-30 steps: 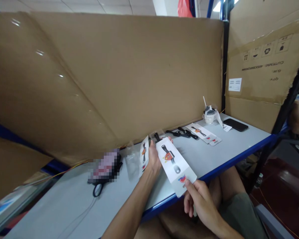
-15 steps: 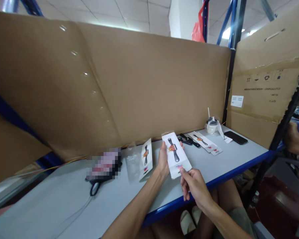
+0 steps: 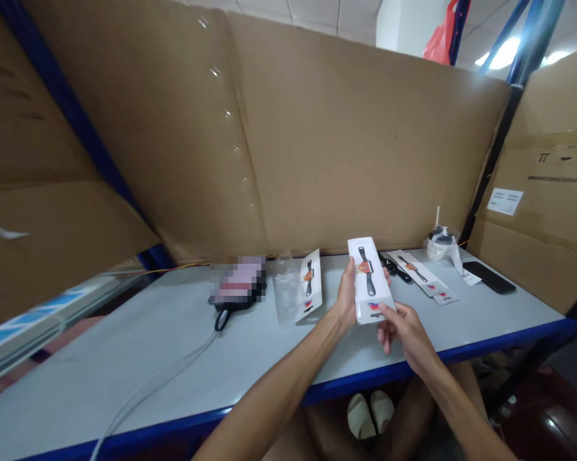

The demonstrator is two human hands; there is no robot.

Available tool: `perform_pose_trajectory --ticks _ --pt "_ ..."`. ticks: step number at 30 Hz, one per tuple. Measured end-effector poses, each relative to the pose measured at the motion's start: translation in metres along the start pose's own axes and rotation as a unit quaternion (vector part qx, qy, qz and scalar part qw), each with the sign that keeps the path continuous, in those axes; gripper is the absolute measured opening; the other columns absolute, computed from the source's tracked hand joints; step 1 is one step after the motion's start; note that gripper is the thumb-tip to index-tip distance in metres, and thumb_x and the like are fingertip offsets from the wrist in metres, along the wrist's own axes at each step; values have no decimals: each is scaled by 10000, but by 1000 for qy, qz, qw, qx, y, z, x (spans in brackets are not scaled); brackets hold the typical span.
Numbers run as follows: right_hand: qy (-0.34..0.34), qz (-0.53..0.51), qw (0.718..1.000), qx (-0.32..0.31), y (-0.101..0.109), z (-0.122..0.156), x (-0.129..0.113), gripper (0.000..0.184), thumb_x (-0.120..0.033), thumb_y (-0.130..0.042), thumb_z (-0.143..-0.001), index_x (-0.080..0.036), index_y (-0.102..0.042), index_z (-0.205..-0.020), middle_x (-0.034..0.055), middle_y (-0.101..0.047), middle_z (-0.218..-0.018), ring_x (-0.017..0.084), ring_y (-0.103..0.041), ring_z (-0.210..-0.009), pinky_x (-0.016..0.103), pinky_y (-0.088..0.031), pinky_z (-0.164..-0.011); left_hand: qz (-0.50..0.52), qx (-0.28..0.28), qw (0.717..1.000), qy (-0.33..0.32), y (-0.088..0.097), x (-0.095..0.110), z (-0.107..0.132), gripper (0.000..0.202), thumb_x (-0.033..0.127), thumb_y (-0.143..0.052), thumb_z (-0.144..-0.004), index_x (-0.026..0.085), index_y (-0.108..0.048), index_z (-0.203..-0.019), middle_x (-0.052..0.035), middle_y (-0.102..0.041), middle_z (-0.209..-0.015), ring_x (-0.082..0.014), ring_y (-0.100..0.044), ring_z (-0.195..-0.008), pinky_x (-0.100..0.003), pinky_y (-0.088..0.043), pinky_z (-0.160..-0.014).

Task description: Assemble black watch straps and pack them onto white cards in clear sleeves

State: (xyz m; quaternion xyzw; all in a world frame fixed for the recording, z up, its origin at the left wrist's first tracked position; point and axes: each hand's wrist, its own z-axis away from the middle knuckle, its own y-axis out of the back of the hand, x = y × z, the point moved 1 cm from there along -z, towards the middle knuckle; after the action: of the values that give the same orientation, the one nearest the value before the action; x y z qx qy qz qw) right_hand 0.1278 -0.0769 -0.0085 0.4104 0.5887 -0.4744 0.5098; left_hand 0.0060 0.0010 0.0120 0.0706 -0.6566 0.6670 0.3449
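Left grip: the left hand (image 3: 346, 296) is closed on the upper part of a white package (image 3: 369, 282); the thumb side presses one long edge and the fingertips show at the other edge.

Right grip: the right hand (image 3: 403, 326) pinches the lower end of the same package, thumb on the printed face near the small coloured logo.

Package: it is held in the air just above the surface (image 3: 125, 358), tilted, with the face showing a dark strap picture turned toward the camera.

Left of the grips: a second package (image 3: 310, 286) leans close by, beside a clear plastic bag (image 3: 285, 291). Further left are a blurred dark object (image 3: 237, 288) and a grey cable (image 3: 173, 378).

Right of the grips: loose dark straps (image 3: 396, 269), two flat packages (image 3: 425, 278), a small cup with a straw (image 3: 442, 240) and a black phone (image 3: 490, 277).

Risk, slipping: in my judgement both holds are only on the edges, so the thin package may slide out and fall toward the blue edge of the surface.

Risk, bending: if the two hands pull or twist against each other, the card could crease.

Risk, knocking: a wide movement to the left could push over the leaning package; one to the right could disturb the loose straps.
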Motion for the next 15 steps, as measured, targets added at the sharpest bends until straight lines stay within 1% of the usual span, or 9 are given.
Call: perform_pose_trajectory --ticks 2,3,5,6,7,9,11,13,15 --pt "-13 -6 1000 -19 8 -5 -10 520 -649 -761 -724 -151 -628 -794 20 -663 -577 110 -538 -372 217 -401 -370 -61 10 998 3 2 -2 -3 664 632 -387 -1014 62 -727 -1034 -217 -768 -921 -309 -756 -813 -421 -602 -795" --pt "-15 -7 1000 -24 12 -8 -15 504 -623 -780 -706 -150 -631 -797 26 -676 -601 116 -561 -386 216 -410 -374 -101 16 995 -17 3 -2 -4 642 640 -420 -1004 77 -726 -1037 -210 -771 -960 -308 -756 -857 -406 -595 -808" --pt "-12 -9 999 -31 22 -12 -26 482 -574 -819 -670 -149 -641 -812 30 -694 -646 135 -614 -431 216 -433 -385 -202 45 972 -116 7 1 -9 570 644 -536 -962 117 -717 -1085 -179 -767 -1082 -298 -743 -983 -370 -574 -862" --pt "-9 -11 999 -35 26 -12 -31 478 -562 -830 -662 -150 -648 -821 32 -699 -665 148 -639 -457 218 -444 -388 -257 65 947 -181 9 4 -11 545 633 -590 -941 140 -705 -1142 -165 -752 -1161 -293 -724 -1059 -359 -560 -898" --pt "-6 -11 999 -40 31 -12 -36 474 -556 -837 -662 -150 -654 -827 36 -705 -688 159 -661 -484 221 -456 -393 -312 89 914 -243 11 9 -13 539 613 -621 -931 159 -683 -1215 -158 -729 -1236 -289 -699 -1127 -358 -545 -931" --pt "-7 -5 998 -55 37 -9 -41 466 -551 -841 -674 -149 -667 -832 48 -718 -743 171 -691 -529 223 -473 -401 -421 143 832 -333 14 22 -14 548 551 -615 -952 178 -616 -1354 -170 -675 -1338 -288 -650 -1219 -383 -517 -994" --pt "-15 6 998 -66 41 -6 -42 461 -555 -835 -689 -148 -672 -830 54 -724 -772 169 -701 -547 218 -480 -409 -532 192 728 -389 14 41 -10 522 468 -570 -984 174 -576 -1415 -190 -645 -1367 -292 -622 -1255 -428 -487 -1049" --pt "-27 22 996 -80 43 -4 -39 461 -558 -828 -698 -145 -676 -836 55 -727 -780 160 -699 -544 209 -474 -414 -644 237 592 -423 14 62 1 453 400 -529 -997 166 -615 -1375 -198 -638 -1366 -307 -599 -1282 -465 -452 -1093" --pt "-40 38 994 -97 42 -4 -32 461 -563 -809 -711 -142 -675 -842 55 -730 -768 148 -688 -526 198 -453 -407 -735 308 462 -390 16 85 16 412 382 -483 -1004 152 -686 -1278 -217 -659 -1319 -351 -590 -1287 -504 -443 -1086"
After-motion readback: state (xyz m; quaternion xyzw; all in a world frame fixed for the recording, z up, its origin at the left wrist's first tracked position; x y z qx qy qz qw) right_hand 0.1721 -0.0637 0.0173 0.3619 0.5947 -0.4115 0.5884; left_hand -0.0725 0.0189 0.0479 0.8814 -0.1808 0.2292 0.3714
